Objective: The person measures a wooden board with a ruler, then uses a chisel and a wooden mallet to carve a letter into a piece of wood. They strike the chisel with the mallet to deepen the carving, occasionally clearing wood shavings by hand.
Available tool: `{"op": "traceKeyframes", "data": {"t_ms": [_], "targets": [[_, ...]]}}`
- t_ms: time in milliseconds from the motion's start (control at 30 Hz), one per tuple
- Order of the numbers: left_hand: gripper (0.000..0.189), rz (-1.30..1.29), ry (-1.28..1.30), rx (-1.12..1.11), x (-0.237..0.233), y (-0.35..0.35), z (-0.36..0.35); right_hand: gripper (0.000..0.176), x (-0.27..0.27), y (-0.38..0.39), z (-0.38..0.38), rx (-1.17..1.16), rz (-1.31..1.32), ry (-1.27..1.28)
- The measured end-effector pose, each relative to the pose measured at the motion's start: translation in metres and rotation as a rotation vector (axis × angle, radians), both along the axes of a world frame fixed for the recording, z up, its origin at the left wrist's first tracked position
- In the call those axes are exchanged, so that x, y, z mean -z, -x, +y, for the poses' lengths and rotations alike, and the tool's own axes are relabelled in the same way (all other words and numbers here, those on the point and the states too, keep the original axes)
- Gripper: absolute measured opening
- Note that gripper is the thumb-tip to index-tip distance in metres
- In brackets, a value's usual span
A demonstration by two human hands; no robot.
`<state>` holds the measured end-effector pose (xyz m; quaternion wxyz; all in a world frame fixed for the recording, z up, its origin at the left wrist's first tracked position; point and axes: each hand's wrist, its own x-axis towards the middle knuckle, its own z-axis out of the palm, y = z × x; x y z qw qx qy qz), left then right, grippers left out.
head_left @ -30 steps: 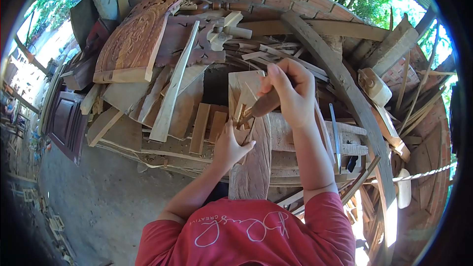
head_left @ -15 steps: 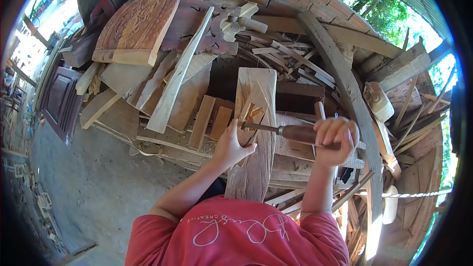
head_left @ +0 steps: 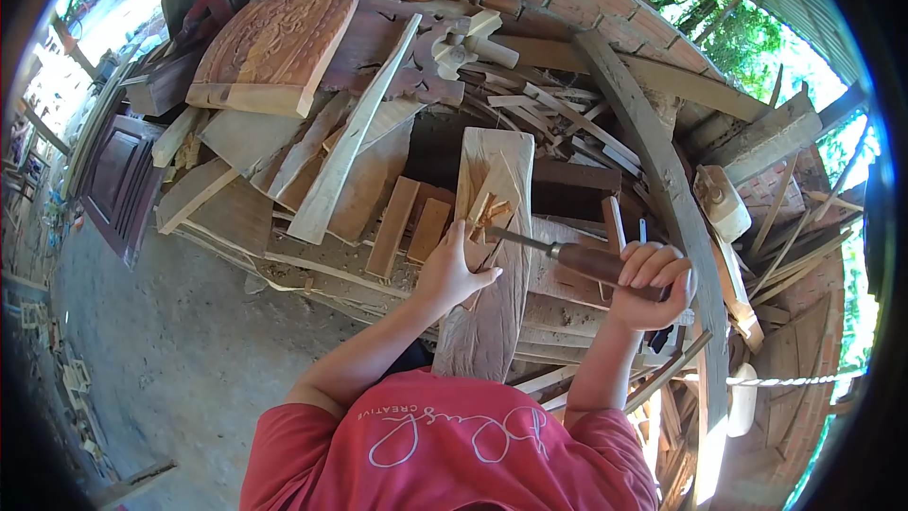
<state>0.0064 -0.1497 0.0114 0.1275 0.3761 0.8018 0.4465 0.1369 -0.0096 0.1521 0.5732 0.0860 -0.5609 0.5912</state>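
Observation:
My right hand (head_left: 651, 284) is closed around the brown wooden handle of a chisel (head_left: 591, 263). Its metal blade points left, and the tip meets curled shavings (head_left: 490, 211) on a small pale piece of wood (head_left: 499, 178). That piece lies on a thick upright-running plank (head_left: 480, 336) in front of my body. My left hand (head_left: 452, 270) grips the piece from its left side, with the thumb reaching across it towards the right. The fingers partly hide the piece's lower part.
Two short wood blocks (head_left: 392, 227) lie left of the plank. Behind them are a long pale strip (head_left: 355, 132) and a carved panel (head_left: 274, 33). Scrap sticks (head_left: 567, 123) are heaped at the back, beside a slanting beam (head_left: 653, 132). A plastic jug (head_left: 723, 201) sits at right.
The chisel has tilted, its handle end now lower and a little further right, with my right hand. My left hand has shifted slightly right in view, as has the scene behind it.

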Motion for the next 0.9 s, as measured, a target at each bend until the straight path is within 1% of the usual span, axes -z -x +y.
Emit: {"op": "traceKeyframes", "data": {"t_ms": [100,133,233,333,600,667,733,800,833,900], "targets": [[0.092,-0.022,0.004,0.002,0.000,0.000,-0.001,0.026,-0.014,0.008,0.002,0.036,-0.031,0.107],[0.093,-0.031,0.005,0.006,0.001,0.000,0.000,0.026,-0.015,0.012,0.004,0.032,-0.035,0.101],[0.094,-0.017,0.019,-0.004,0.001,0.000,0.000,0.028,-0.018,0.026,0.007,-0.038,-0.108,0.184],[0.095,-0.023,0.036,-0.003,0.004,0.000,0.000,0.029,-0.024,0.039,0.006,-0.003,-0.181,0.196],[0.095,-0.037,0.033,0.000,0.000,-0.001,0.001,0.030,-0.043,0.054,0.002,-0.028,-0.288,0.151],[0.095,-0.039,0.045,-0.003,-0.001,-0.001,0.000,0.031,-0.050,0.060,-0.003,-0.018,-0.426,0.016],[0.094,-0.067,0.045,0.006,-0.004,0.000,0.000,0.031,-0.058,0.070,-0.012,-0.027,-0.471,-0.008],[0.094,-0.078,0.055,0.002,-0.004,-0.001,0.000,0.033,-0.068,0.083,-0.023,0.068,-0.715,-0.145],[0.094,-0.089,0.059,-0.004,-0.005,-0.001,0.000,0.033,-0.072,0.091,-0.029,0.072,-0.713,-0.137],[0.093,-0.113,0.071,0.006,-0.012,0.001,0.000,0.035,-0.079,0.110,-0.040,0.083,-0.898,-0.321]]}}
